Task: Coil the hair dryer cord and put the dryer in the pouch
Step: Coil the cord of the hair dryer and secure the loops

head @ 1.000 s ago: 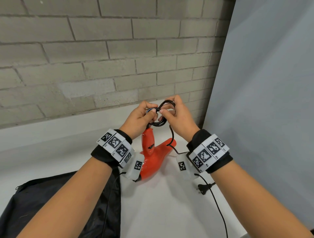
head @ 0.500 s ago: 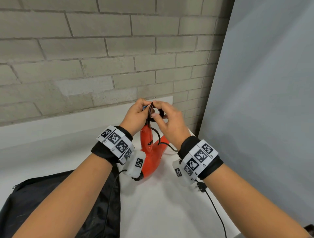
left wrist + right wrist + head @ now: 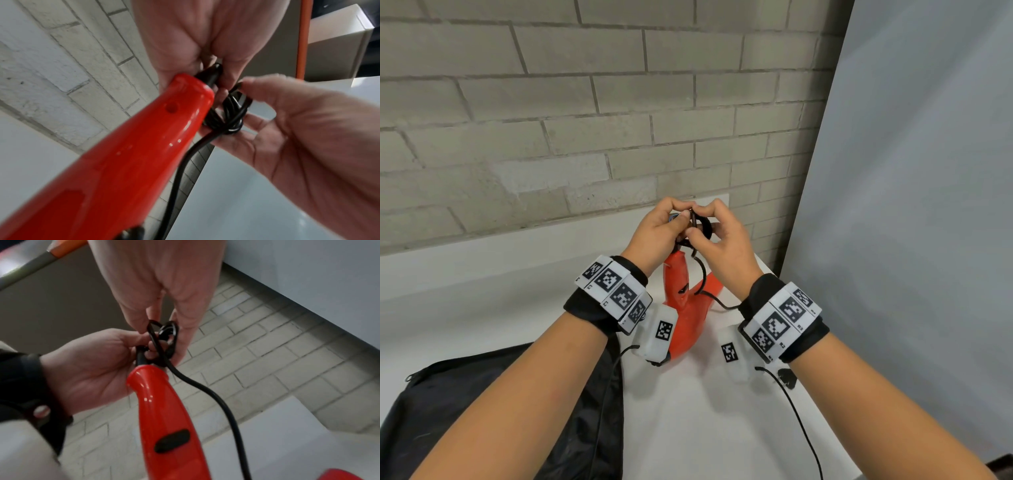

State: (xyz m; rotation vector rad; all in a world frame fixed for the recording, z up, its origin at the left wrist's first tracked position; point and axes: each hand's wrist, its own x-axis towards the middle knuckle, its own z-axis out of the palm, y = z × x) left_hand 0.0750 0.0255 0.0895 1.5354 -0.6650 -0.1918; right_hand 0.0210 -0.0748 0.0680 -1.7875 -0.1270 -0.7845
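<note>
Two hands meet above the white worktop [image 3: 688, 428], closer together than half a second ago, when the right thumb and forefinger stood a little off the loops. At far left the black pouch [image 3: 493, 411] lies flat on the worktop under the left forearm, unmoved. Next, the left hand [image 3: 654, 236] has its fingers [image 3: 224, 71] curled round the coiled black cord [image 3: 230, 112] at the tip of the dryer's handle, thumb pressed on the loops. The red hair dryer [image 3: 685, 308] stands with its handle up, rising between the two wrists to the left hand, its body resting on the worktop as before. The coil looks tighter and smaller than a second ago, when a wide loop stood open above both hands. To the right, the right hand [image 3: 726, 246] pinches the same bundle, its fingers [image 3: 144, 318] closed on the loops from the other side; the right wrist view shows thumb and forefinger clamped on two small loops. From the bundle a free length of cord runs down past the handle, under the right wrist and off toward the near edge. The plug [image 3: 786, 377] lies on the worktop mostly hidden below the right wrist, whereas a second ago it lay in plain view beside the forearm
</note>
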